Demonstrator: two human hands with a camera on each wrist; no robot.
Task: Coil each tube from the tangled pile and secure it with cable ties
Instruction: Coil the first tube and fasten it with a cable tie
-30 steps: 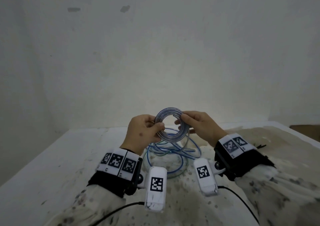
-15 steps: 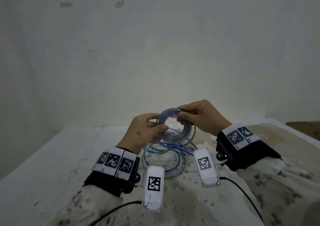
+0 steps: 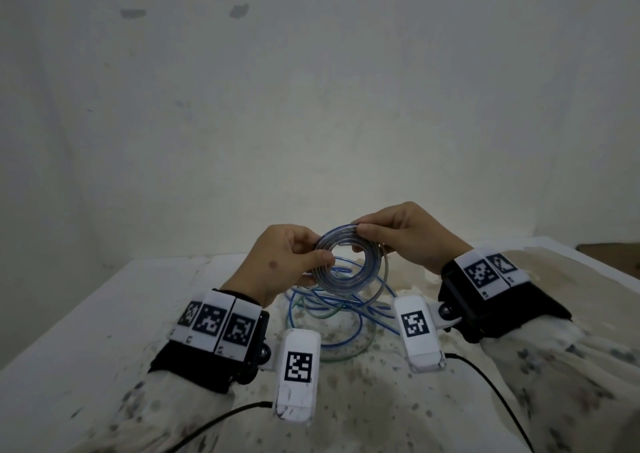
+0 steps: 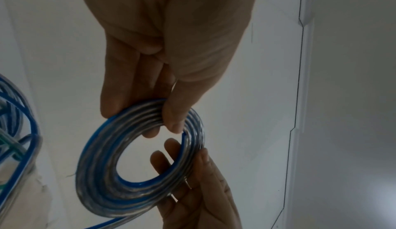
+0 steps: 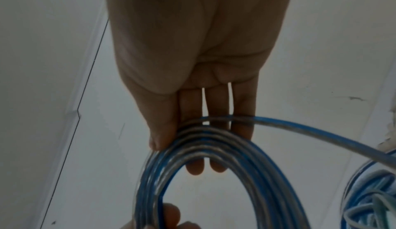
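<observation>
Stained white table, bare wall

Both sleeves white, speckled with small dark print. Black wrist band on left, black wrist band on right; each topped by row of white tiles printed with black square-code markers. White oblong camera pod with same marker on ball joint at left wrist, matching pod at right. Thin black cable trails from each pod.
</observation>
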